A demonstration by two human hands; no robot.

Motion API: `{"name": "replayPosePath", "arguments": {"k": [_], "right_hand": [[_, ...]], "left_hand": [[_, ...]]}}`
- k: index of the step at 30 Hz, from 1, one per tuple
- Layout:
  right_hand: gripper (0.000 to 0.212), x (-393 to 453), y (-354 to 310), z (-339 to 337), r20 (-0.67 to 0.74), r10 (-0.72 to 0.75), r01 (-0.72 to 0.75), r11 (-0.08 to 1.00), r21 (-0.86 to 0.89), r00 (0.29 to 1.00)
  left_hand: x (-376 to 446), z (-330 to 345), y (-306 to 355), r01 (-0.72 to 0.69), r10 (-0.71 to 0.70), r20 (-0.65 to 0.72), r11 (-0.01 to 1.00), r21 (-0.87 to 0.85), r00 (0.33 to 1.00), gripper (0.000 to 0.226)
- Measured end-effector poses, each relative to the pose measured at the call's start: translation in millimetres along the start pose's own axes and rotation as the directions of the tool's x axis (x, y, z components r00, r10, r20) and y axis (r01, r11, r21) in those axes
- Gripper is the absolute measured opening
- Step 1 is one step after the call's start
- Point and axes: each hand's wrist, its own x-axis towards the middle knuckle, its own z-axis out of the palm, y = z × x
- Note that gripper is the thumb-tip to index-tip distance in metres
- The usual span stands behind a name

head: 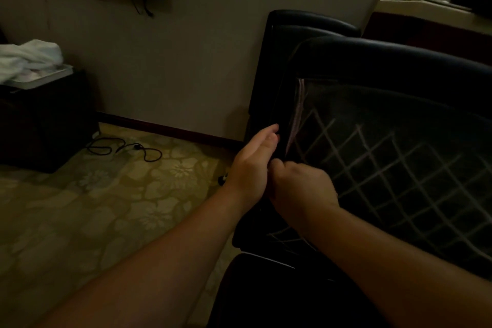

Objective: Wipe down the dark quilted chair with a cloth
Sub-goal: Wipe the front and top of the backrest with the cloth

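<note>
The dark quilted chair (pixel 386 168) fills the right half of the view, its diamond-stitched panel facing the camera and its smooth padded top edge running across the upper right. It stands on a floral-patterned carpet (pixel 93 208) with its far side near the pale wall (pixel 199 61). Both bare arms reach in from the bottom of the view and meet at the chair's left edge. The left hand (pixel 255 165) lies against that edge with its fingers fairly straight and its thumb alongside, the fingertips touching the dark side of the chair. The right hand (pixel 298 189) sits just beside and below it, touching it, with its fingers curled in toward the same edge (what they hold, if anything, is lost in the dim light, and no cloth can be made out with certainty). A second dark padded chair back (pixel 306 24) stands behind the quilted one, against the wall. On the carpet near the skirting lies a black cable (pixel 125 149). At the far left a dark cabinet (pixel 40 128) carries a tray with crumpled white towels (pixel 29 56).
</note>
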Motion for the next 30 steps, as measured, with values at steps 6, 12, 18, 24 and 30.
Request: {"name": "replayPosePath", "arguments": {"k": [6, 12, 18, 24, 30], "right_hand": [[0.025, 14.2, 22.7, -20.5, -0.186, 0.096, -0.104, 0.994, -0.034, 0.978], [0.019, 4.8, 0.7, -12.4, 0.022, 0.026, -0.024, 0.997, -0.067, 0.999], [0.024, 23.0, 23.9, -42.6, -0.142, 0.088, -0.099, 0.993, -0.067, 0.986], [0.022, 9.3, 6.2, -19.1, 0.056, -0.014, 0.019, 0.996, -0.084, 0.998], [0.022, 24.2, 28.7, -38.0, -0.134, 0.083, -0.096, 0.991, -0.092, 0.988]], "left_hand": [[0.8, 0.1, 0.6, -0.01, 0.01, -0.004, 0.999, 0.039, 1.0, 0.06], [-1.5, 1.5, 3.6, 0.009, -0.01, 0.017, 0.999, 0.032, 1.0, 0.056], [0.0, 2.0, 6.5, -0.031, 0.03, 0.006, 0.998, 0.051, 1.0, 0.072], [2.6, 7.9, 17.9, -0.022, 0.021, -0.019, 1.0, -0.015, 1.0, 0.072], [9.7, 14.4, 27.6, -0.039, 0.038, -0.025, 0.998, -0.053, 0.999, 0.069]]}}
